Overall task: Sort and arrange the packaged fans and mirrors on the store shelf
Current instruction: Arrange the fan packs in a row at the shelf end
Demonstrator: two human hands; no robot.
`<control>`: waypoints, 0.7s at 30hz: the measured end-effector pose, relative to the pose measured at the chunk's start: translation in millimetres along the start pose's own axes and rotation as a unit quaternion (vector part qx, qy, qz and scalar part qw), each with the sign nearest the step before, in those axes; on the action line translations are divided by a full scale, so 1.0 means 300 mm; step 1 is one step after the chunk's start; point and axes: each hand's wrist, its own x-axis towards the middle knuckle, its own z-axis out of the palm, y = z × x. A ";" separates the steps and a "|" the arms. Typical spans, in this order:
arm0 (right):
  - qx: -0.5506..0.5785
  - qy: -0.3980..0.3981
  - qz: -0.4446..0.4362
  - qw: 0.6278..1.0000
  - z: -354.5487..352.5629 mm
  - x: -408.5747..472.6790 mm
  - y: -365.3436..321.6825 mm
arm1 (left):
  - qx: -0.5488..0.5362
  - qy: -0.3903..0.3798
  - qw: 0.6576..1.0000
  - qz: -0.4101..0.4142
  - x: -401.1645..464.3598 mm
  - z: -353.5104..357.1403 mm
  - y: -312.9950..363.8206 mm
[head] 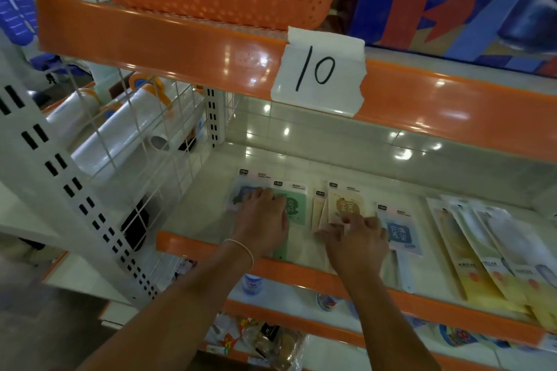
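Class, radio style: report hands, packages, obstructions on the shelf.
Left hand flat on green package. Right hand pinching beige package at its lower edge. Blue package lies close right. Nothing blocking.

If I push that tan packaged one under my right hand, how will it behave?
The tan package lies flat in glossy film on a smooth shelf, so it likely slides easily. It looks thin, probably light. Your right hand pinches its edge; the film may flex.

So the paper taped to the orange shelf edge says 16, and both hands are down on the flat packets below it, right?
Not quite: the taped paper sign reads 10, not 16, as the head view shows. The rest holds: the left hand and right hand are both on the flat packets on the shelf below.
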 end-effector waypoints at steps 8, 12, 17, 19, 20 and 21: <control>0.047 -0.143 0.066 0.986 -0.068 0.057 0.066 | -0.021 -0.058 0.998 0.023 -0.029 0.021 0.089; 0.066 -0.153 0.084 0.982 -0.089 0.062 0.067 | -0.017 -0.053 0.998 0.029 -0.044 0.021 0.101; 0.063 -0.151 0.077 0.984 -0.106 0.055 0.056 | -0.017 -0.053 0.998 0.025 -0.050 0.020 0.102; 0.058 -0.148 0.074 0.984 -0.115 0.051 0.046 | -0.026 -0.058 0.998 0.020 -0.050 0.018 0.097; 0.058 -0.146 0.069 0.985 -0.119 0.048 0.039 | -0.033 -0.062 0.997 0.016 -0.050 0.018 0.093; 0.065 -0.145 0.066 0.985 -0.124 0.045 0.029 | -0.043 -0.064 0.997 0.012 -0.050 0.019 0.088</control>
